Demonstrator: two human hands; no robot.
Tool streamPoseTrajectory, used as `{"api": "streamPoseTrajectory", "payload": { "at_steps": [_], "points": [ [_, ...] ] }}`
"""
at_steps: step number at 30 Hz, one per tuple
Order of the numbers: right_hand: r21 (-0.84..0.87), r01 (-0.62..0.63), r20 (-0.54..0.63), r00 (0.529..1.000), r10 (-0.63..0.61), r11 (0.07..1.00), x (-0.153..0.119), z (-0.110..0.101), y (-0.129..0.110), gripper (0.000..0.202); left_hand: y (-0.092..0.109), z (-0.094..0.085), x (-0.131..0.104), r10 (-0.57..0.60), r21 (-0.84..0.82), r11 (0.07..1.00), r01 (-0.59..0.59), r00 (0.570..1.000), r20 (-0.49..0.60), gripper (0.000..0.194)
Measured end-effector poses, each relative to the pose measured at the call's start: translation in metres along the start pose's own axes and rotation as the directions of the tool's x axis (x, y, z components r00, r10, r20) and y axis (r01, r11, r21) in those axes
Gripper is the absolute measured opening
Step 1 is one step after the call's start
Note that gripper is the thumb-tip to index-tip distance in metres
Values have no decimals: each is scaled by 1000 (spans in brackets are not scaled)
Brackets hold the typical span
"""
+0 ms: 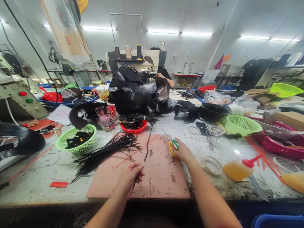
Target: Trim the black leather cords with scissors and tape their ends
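My left hand (130, 177) pinches the near end of a thin dark strip (147, 147), which runs up and away across a pink mat (163, 180). On the mat's right side, my right hand (184, 150) is closed around a pair of scissors (173, 146) with green and yellow handles; the blades point up and to the left, apart from the strip. Left of the strip lies a loose bundle of black strips (106, 152). Another black bundle (133, 119) rests across a red basket (134, 127) beyond the mat.
A green basket (78, 147) with small black pieces stands on the left. On the right are a light green basket (244, 125), a bottle of yellow liquid (238, 169) and rolls of tape (212, 165). A heap of black leather (133, 91) and a person at a sewing machine are ahead.
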State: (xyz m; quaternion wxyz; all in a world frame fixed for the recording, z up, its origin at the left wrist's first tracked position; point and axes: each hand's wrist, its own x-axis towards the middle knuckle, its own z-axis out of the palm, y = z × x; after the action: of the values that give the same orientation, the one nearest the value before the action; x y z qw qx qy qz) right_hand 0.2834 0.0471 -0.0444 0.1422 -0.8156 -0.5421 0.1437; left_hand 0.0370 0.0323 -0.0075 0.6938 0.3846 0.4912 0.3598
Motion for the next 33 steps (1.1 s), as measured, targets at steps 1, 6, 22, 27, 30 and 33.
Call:
{"api": "streamPoseTrajectory", "payload": {
  "at_steps": [1, 6, 22, 27, 30, 33],
  "points": [
    [45, 23, 15, 1000, -24, 999, -11, 1, 3, 60, 1, -3, 0, 14, -11, 1000, -14, 1000, -4, 17],
    [461, 298, 164, 897, -410, 836, -78, 10, -8, 52, 9, -16, 4, 72, -25, 997, -73, 997, -40, 20],
    [703, 429, 287, 558, -779, 567, -84, 44, -144, 34, 38, -109, -12, 216, -101, 962, -254, 931, -294, 15],
    [714, 440, 295, 515, -804, 544, -81, 78, -192, 34, 36, -156, -17, 206, -112, 953, -280, 876, -437, 16],
    [698, 452, 334, 481, -810, 556, -84, 90, -219, 30, 28, -180, -15, 184, -121, 952, -281, 842, -508, 17],
    [673, 462, 383, 451, -806, 578, -86, 99, -235, 29, 19, -199, -13, 158, -125, 956, -266, 826, -542, 18]
  ]
}}
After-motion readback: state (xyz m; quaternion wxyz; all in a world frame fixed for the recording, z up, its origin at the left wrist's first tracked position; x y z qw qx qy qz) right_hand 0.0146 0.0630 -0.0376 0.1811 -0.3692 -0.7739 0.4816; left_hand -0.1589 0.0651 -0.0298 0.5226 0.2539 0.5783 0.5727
